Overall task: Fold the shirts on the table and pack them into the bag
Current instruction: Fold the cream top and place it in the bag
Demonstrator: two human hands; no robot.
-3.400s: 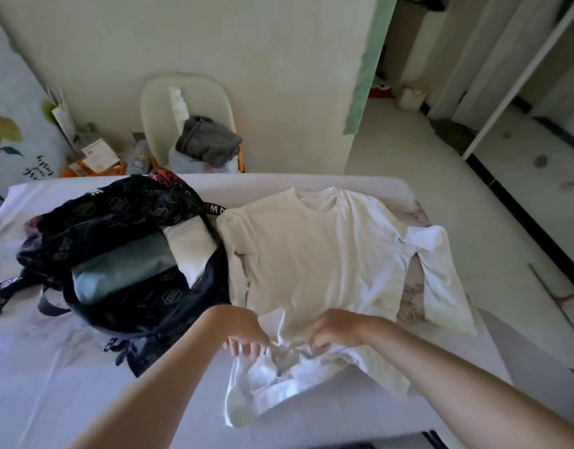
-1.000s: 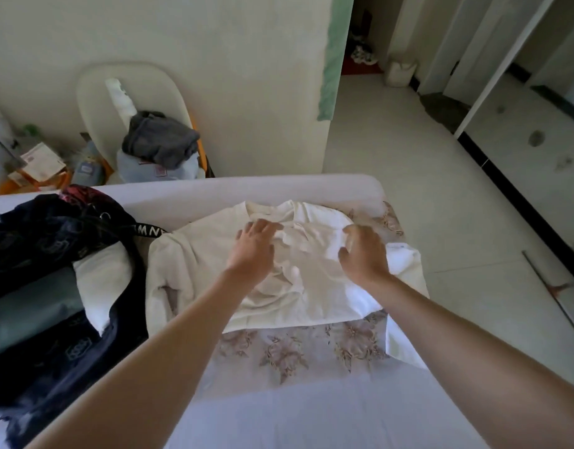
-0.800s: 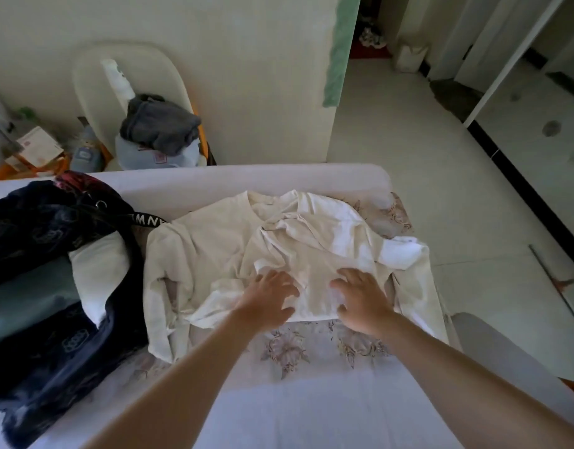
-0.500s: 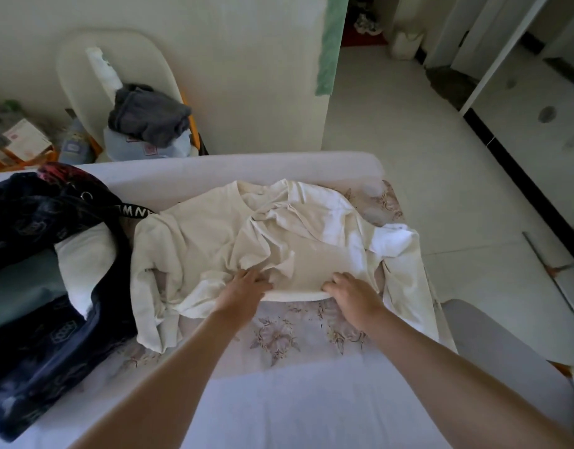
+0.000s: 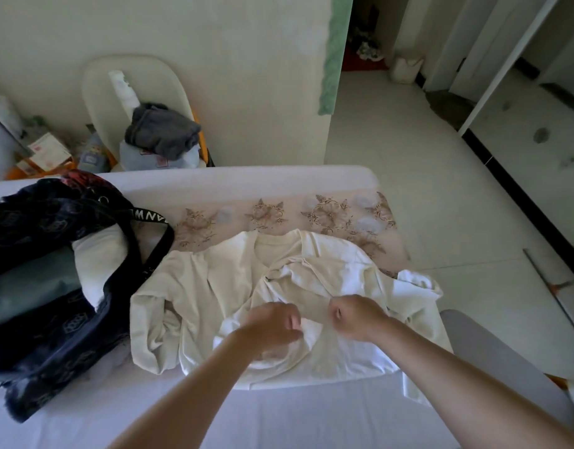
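A cream-white long-sleeved shirt (image 5: 214,286) lies rumpled on the table (image 5: 246,186), its collar pointing away from me and its lower part folded up over the chest. My left hand (image 5: 272,322) and my right hand (image 5: 357,315) sit close together at the middle of the shirt, both with fingers curled, gripping the bunched fabric. A dark patterned bag (image 5: 52,286) lies open at the left, with a folded white garment (image 5: 97,264) and a grey-green one (image 5: 29,286) inside. The shirt's left sleeve is crumpled beside the bag.
The tablecloth has a floral band (image 5: 328,212) beyond the shirt. A white chair (image 5: 101,82) with grey clothing (image 5: 162,131) stands behind the table by the wall. A grey seat (image 5: 493,351) is at the right, and tiled floor lies beyond it.
The shirt has been pulled toward me, uncovering the floral band behind it. My hands went from lying flat on the folded hem to gripping the fabric close together.
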